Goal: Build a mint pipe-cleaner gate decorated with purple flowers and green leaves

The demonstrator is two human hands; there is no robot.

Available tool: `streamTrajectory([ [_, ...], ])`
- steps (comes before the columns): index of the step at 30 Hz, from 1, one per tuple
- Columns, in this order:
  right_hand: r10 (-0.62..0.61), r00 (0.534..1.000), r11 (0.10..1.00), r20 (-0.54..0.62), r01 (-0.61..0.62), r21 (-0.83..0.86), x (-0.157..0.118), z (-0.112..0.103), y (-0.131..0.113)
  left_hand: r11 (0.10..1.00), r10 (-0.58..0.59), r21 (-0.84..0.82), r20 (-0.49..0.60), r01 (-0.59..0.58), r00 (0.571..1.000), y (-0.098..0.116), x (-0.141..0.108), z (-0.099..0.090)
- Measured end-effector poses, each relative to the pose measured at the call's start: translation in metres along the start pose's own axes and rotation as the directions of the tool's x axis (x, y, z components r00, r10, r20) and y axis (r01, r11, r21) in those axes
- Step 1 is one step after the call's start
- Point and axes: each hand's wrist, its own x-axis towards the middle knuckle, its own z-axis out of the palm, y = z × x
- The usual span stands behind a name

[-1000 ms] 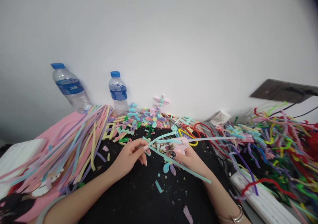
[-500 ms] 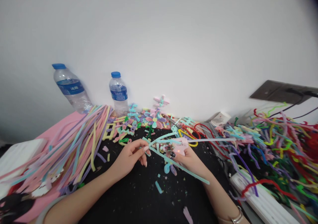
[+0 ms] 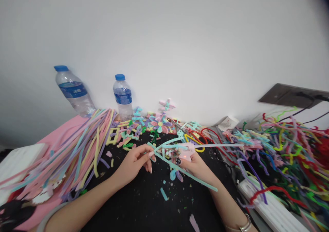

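Barely shifted: straight, fuzzy mint strip (image 3: 197, 179), pinched in the left hand (image 3: 135, 160).

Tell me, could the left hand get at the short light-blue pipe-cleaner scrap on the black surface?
Probably yes: the light-blue pipe-cleaner scrap lies on the black surface with nothing on top, though the left hand is busy pinching a mint pipe cleaner.
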Motion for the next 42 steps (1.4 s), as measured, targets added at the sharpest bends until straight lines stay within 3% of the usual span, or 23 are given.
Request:
streamTrajectory([
  [42, 0.009, 0.999, 0.998, -0.047, -0.012, -0.057, -0.005, -0.005, -0.011, 0.998, 0.018, 0.061, -0.018, -0.017, 1.000, 0.002, 0.000, -0.002],
])
